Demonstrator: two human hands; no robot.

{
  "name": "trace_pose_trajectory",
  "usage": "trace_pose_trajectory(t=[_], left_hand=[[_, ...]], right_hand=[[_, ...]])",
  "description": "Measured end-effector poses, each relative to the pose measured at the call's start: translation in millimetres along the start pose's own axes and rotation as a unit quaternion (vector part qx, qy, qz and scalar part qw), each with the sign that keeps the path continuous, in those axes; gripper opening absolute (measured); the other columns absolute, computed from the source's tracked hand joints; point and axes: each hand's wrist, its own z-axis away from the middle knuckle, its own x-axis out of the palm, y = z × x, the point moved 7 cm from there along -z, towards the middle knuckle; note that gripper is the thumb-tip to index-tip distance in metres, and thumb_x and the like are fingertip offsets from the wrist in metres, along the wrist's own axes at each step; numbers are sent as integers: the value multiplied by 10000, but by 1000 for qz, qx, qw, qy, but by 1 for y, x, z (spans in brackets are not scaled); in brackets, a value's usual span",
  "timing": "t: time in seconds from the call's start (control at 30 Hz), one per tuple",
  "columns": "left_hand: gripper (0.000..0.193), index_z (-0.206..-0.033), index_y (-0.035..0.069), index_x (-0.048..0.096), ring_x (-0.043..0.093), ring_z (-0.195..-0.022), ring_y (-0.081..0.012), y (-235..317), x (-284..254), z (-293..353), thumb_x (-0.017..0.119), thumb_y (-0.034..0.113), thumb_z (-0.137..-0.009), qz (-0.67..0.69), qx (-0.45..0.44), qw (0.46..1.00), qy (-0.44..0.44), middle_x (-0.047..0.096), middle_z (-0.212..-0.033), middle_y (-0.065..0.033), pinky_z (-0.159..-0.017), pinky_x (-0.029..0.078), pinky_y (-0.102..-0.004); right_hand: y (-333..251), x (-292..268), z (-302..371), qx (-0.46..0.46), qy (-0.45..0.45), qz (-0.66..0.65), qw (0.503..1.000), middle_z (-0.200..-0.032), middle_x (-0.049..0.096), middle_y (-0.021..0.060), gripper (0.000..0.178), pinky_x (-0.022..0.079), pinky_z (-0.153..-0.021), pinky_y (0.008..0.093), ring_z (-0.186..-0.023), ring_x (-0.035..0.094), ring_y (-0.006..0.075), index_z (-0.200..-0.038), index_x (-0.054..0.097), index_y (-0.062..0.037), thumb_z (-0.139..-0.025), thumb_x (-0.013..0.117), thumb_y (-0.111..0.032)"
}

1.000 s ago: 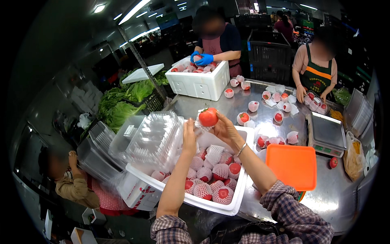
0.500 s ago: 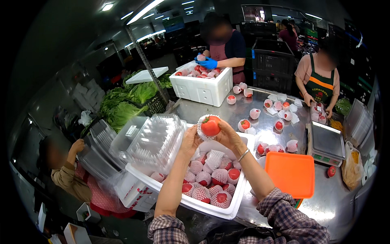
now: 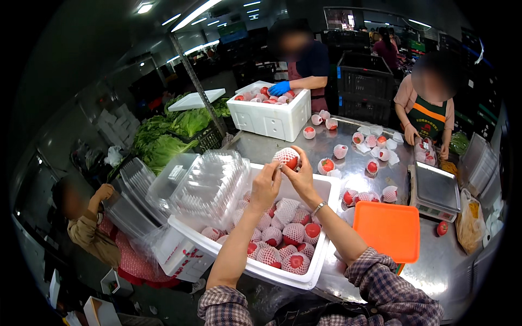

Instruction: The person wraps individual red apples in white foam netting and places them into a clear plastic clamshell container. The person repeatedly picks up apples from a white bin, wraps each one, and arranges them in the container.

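A red tomato (image 3: 291, 161) partly covered by a white foam net sleeve (image 3: 283, 154) is held up above the far end of a white foam box (image 3: 318, 271). My right hand (image 3: 302, 178) grips the tomato, fingers behind it and thumb below. My left hand (image 3: 265, 186) is closed at the sleeve's lower left edge, its fingertips pinching the net. Below my wrists, the box holds many netted tomatoes (image 3: 293, 233), several with red skin showing.
Clear plastic clamshells (image 3: 206, 187) are stacked over the box's left side. An orange tray (image 3: 387, 231), a scale (image 3: 435, 187) and loose netted tomatoes lie on the metal table (image 3: 331, 144). A blue-gloved co-worker reaches into another foam box (image 3: 272, 117); another person handles a pack at right.
The tomato has tilted and the sleeve now covers more of it. My left hand has shifted from the tomato's side to lower down. The gloved co-worker's hand has lowered into the far box.
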Motion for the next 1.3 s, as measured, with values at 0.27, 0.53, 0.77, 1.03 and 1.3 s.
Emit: trace_pose_trajectory(t=[0.27,0.53,0.77,1.03,1.3], left_hand=[[352,-1089,33,536,621,-665,-263,-39,40,29,635,167,-779,55,-172,959,-219,635,-779,-134,-628,491,-337],[591,-1081,41,566,588,-948,-326,-57,149,159,738,353,-609,-25,-107,778,-619,616,-990,-199,-810,470,-398],[878,-1281,83,372,514,-1051,-437,-53,143,196,787,363,-559,-130,-132,724,-665,361,-1288,-292,-880,451,-419],[898,-1279,22,394,531,-1070,-368,-96,133,186,805,368,-558,104,-383,691,-604,451,-1276,-229,-880,464,-365],[1063,-1305,8,342,560,-1041,-338,-70,150,194,818,421,-449,-156,-157,722,-655,536,-1155,-235,-919,445,-370]], right_hand=[[15,-102,-34,-89,103,219,966,-1093,545,154,501,420,-890,336,-1023,527,276,-1160,526,-41,-709,709,-162],[173,-287,18,155,-64,576,800,-1122,542,192,545,443,-868,404,-1020,539,348,-1158,514,-71,-667,671,-247],[111,-229,-12,-109,-4,455,884,-1104,550,176,451,436,-874,393,-1020,538,328,-1164,508,-14,-759,643,-160],[32,-99,9,-38,-99,181,978,-1006,578,133,302,522,-685,299,-884,617,215,-1084,563,-15,-799,608,-106],[44,-55,38,5,-247,240,939,-912,641,161,270,511,-714,342,-799,641,257,-996,609,-5,-794,588,-183]])
